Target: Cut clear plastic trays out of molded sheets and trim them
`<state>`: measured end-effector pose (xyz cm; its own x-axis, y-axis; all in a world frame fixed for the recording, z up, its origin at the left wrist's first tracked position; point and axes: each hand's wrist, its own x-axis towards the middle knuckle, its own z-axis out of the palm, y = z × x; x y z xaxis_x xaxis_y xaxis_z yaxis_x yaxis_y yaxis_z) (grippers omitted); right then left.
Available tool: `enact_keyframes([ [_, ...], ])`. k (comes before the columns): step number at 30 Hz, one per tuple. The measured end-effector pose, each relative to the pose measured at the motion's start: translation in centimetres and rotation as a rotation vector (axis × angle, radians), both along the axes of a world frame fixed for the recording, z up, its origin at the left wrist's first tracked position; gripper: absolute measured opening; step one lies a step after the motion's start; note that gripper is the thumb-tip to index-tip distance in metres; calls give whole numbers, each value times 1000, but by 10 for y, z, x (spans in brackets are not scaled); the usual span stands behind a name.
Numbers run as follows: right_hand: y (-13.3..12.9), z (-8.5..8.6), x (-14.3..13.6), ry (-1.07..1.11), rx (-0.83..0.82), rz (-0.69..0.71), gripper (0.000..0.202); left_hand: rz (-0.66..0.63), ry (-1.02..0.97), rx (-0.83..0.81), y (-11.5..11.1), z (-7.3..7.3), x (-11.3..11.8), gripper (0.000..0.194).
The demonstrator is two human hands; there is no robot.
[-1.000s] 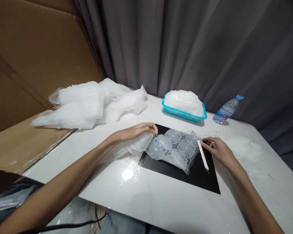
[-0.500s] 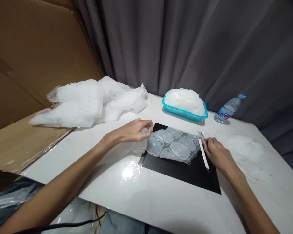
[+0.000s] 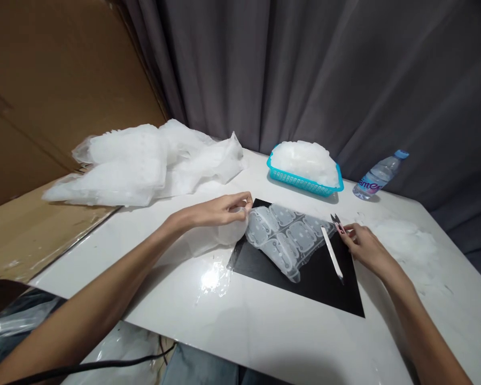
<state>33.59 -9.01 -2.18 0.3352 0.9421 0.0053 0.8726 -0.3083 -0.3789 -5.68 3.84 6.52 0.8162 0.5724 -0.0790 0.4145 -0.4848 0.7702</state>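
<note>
My left hand (image 3: 228,208) pinches the left end of a translucent plastic sheet (image 3: 282,232) with moulded rounded shapes, over a black mat (image 3: 304,294). More of the sheet trails under that hand and forearm. In my right hand (image 3: 364,246), at the mat's right edge, are thread snips (image 3: 339,224) with pinkish handles, blades pointing away from me. Its fingers are closed round the handles. A flat white stick (image 3: 332,253) lies on the mat between the sheet's right end and my right hand.
A blue basket (image 3: 304,184) heaped with white pieces stands at the back, with a water bottle (image 3: 379,176) to its right. Crumpled white sheets (image 3: 144,166) are piled at back left by a cardboard box (image 3: 64,80). Translucent pieces (image 3: 409,246) lie at right.
The plastic sheet has turned and shifted, its lower corner now nearer to me. My right hand and the snips have drawn slightly right, away from the white stick. My left hand keeps its pinch.
</note>
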Motion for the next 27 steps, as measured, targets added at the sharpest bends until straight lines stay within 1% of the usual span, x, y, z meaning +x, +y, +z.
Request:
enact_keyframes([
  [3, -4, 6, -12, -154, -50, -21, 34, -44, -23, -107, 1, 3, 1, 14],
  [6, -10, 16, -24, -323, -163, -13, 30, -95, 9, -295, 2, 7, 1, 17],
  [9, -14, 29, -26, -389, -247, -77, 30, -132, -5, -479, 5, 8, 0, 23],
  [11, -14, 37, -27, -393, -189, -157, 33, -154, -47, -528, 7, 7, -2, 24],
  [13, -13, 44, -34, -317, -45, -199, 34, -158, -80, -521, 9, 3, -2, 23],
  [15, -15, 48, -52, -125, 112, -148, 34, -129, -99, -494, 11, -2, -2, 24],
  [17, -21, 47, -82, 105, 221, -7, 37, -106, -119, -477, 12, -7, -1, 26],
  [18, -26, 45, -99, 180, 262, 68, 38, -99, -132, -475, 12, -9, -1, 27],
  [19, -31, 43, -115, 208, 263, 152, 37, -93, -144, -472, 12, -11, 0, 27],
  [21, -41, 36, -141, 182, 270, 258, 35, -86, -154, -451, 12, -14, 1, 28],
  [23, -46, 29, -153, 92, 304, 304, 37, -84, -149, -424, 12, -15, 2, 28],
  [25, -43, 24, -149, 2, 313, 322, 38, -105, -132, -408, 12, -16, 1, 28],
  [27, -35, 21, -134, -70, 291, 322, 33, -125, -115, -397, 14, -18, 0, 31],
])
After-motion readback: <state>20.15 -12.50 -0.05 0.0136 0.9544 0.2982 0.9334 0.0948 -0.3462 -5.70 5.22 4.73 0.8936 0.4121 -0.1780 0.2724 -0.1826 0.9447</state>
